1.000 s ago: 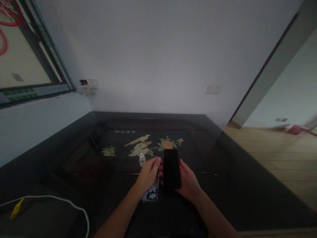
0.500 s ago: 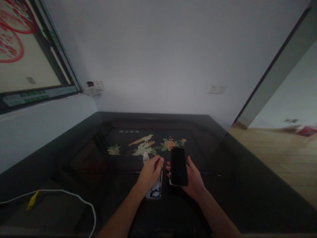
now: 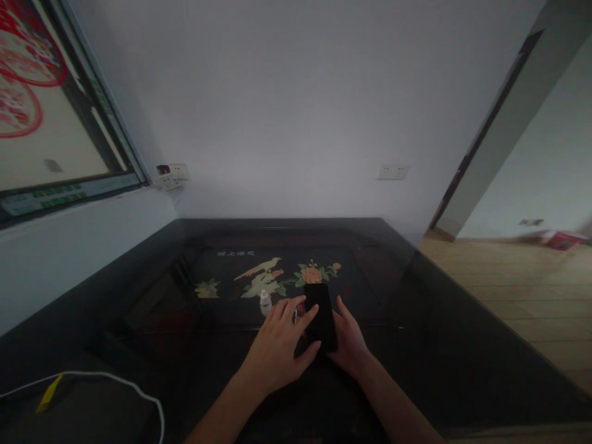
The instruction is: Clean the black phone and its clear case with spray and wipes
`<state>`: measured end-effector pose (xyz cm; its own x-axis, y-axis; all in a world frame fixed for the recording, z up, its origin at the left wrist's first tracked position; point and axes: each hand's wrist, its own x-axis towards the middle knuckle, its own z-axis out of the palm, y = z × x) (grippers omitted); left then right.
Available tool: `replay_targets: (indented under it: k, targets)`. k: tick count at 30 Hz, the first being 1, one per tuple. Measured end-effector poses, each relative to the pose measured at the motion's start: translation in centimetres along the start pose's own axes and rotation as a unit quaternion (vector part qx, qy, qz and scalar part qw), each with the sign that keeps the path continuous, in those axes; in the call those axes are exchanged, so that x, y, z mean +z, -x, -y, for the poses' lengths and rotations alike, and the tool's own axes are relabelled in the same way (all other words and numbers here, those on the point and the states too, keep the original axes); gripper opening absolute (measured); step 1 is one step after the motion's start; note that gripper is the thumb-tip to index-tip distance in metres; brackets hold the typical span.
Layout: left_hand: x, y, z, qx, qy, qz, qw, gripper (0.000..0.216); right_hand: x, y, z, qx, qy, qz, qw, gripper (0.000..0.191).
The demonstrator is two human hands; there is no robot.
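A black smartphone [image 3: 324, 317], its dark screen facing up, rests in my right hand [image 3: 352, 345]. The fingers of that hand curl around the phone's right side and lower end. My left hand [image 3: 280, 345] reaches over the phone's left side with fingers apart, and its fingertips are at or just over the screen; I cannot tell if they press it. Just beyond the left hand stands a small white bottle [image 3: 265, 303] with a pale cap. Between the left fingers shows a shiny edge of the phone case, mostly hidden by this hand.
The glossy black table [image 3: 444, 370] carries an inlaid bird and flower picture [image 3: 263, 277]. At left lies a white cable [image 3: 115, 376] with a yellow tag [image 3: 49, 393]. Wall sockets [image 3: 393, 172] sit behind, a window [image 3: 50, 105] at left, a red box [image 3: 562, 240] on the floor at right.
My left hand has moved right from the clear phone case to the phone, and its fingers have spread. The phone and right hand have shifted slightly left in view; the camera has tilted a little.
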<state>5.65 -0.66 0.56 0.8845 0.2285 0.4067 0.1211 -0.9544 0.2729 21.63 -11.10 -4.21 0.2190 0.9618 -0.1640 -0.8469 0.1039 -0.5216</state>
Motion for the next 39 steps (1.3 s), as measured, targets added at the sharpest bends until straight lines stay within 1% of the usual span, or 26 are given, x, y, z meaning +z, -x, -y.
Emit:
replay_targets:
  k: [6, 11, 15, 18, 20, 24, 27, 35, 37, 39]
  targets:
    - [0.4, 0.8, 1.1, 0.009, -0.022, 0.016, 1.0, 0.063, 0.0, 0.0, 0.0, 0.007, 0.02, -0.007, 1.0, 0.061]
    - [0.9, 0.7, 1.5, 0.02, -0.02, 0.022, 0.999, 0.068, -0.1, -0.1, 0.0, 0.004, 0.035, 0.005, 0.999, 0.062]
    - [0.7, -0.6, 2.2, 0.025, -0.016, 0.006, 1.0, 0.064, 0.0, -0.1, 0.0, 0.001, 0.044, 0.008, 0.999, 0.063]
    - [0.7, -1.7, 2.8, 0.019, -0.019, -0.02, 0.999, 0.057, 0.2, 0.0, 0.0, -0.008, 0.042, 0.001, 0.999, 0.061]
    - [1.0, -2.1, 3.1, 0.022, -0.015, -0.035, 0.999, 0.055, 0.3, 0.1, 0.0, -0.005, 0.035, -0.004, 0.999, 0.059]
    - [2.1, -1.6, 3.0, 0.046, 0.01, -0.05, 0.998, 0.058, 0.2, 0.0, 0.1, 0.007, 0.015, -0.019, 1.0, 0.056]
    - [2.5, -1.1, 3.0, 0.051, 0.027, -0.058, 0.997, 0.059, -0.1, 0.0, 0.1, 0.012, 0.018, -0.016, 1.0, 0.057]
    - [2.6, -0.8, 3.3, 0.015, 0.078, -0.076, 0.994, 0.053, 0.3, 0.1, 0.1, 0.003, 0.038, 0.002, 0.999, 0.059]
    - [2.8, -0.8, 3.3, 0.006, 0.114, -0.084, 0.99, 0.053, 0.4, 0.2, 0.1, 0.001, 0.036, 0.004, 0.999, 0.059]
    - [3.2, -0.7, 3.4, -0.019, 0.184, -0.095, 0.978, 0.054, 0.5, 0.2, 0.1, 0.002, 0.033, 0.005, 0.999, 0.059]
